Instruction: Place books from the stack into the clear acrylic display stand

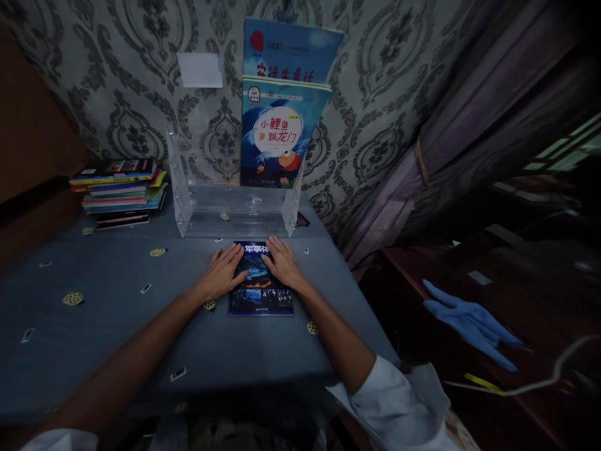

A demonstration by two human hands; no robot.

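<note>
A dark blue book (pixel 261 294) with white lettering lies flat on the table in front of me. My left hand (pixel 222 273) rests on its upper left edge, fingers stretched out and thumb reaching over the cover. On the upper right side of the cover lies my right hand (pixel 284 263), its fingers extended too. Just behind the book stands a clear acrylic rack (pixel 235 222). Inside it, a teal picture book (pixel 272 144) stands upright at the right, with a taller blue book (pixel 293 50) behind it.
At the back left is a pile of books (pixel 119 194). The table (pixel 113 326) has a blue-grey patterned cloth. A white card (pixel 201 69) is on the wallpaper. To the right, a blue glove (pixel 469 322) and a cable (pixel 539 379) lie on a dark reddish surface beside a purple curtain (pixel 404 169).
</note>
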